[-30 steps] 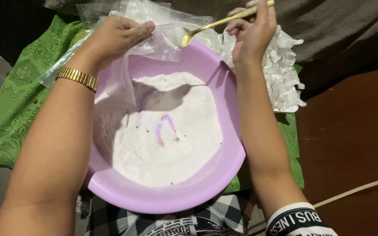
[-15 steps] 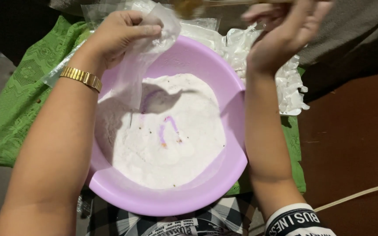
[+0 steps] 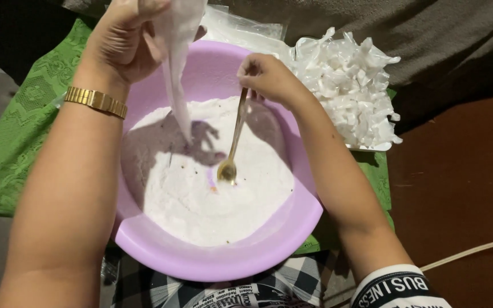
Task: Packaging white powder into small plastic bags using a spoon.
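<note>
Head view: over the round lilac plastic basin [image 3: 292, 239] of white powder [image 3: 201, 199], the right hand [image 3: 269, 77] pinches the thin gold metal spoon [image 3: 232, 142] by its handle end. Its long axis slants from the basin's far rim down to the bowl tip, touching powder at centre. Left hand [image 3: 126, 40] grips a powder-filled clear plastic bag [image 3: 178, 63] above the far-left rim, its point hanging just left of the spoon.

Lilac basin [image 3: 292, 228] full of white powder [image 3: 201, 188], gold spoon [image 3: 227, 169], gold bracelet [image 3: 95, 101], green lace-pattern cloth [image 3: 18, 142] far left, white plastic scraps [image 3: 349, 85] upper right.
</note>
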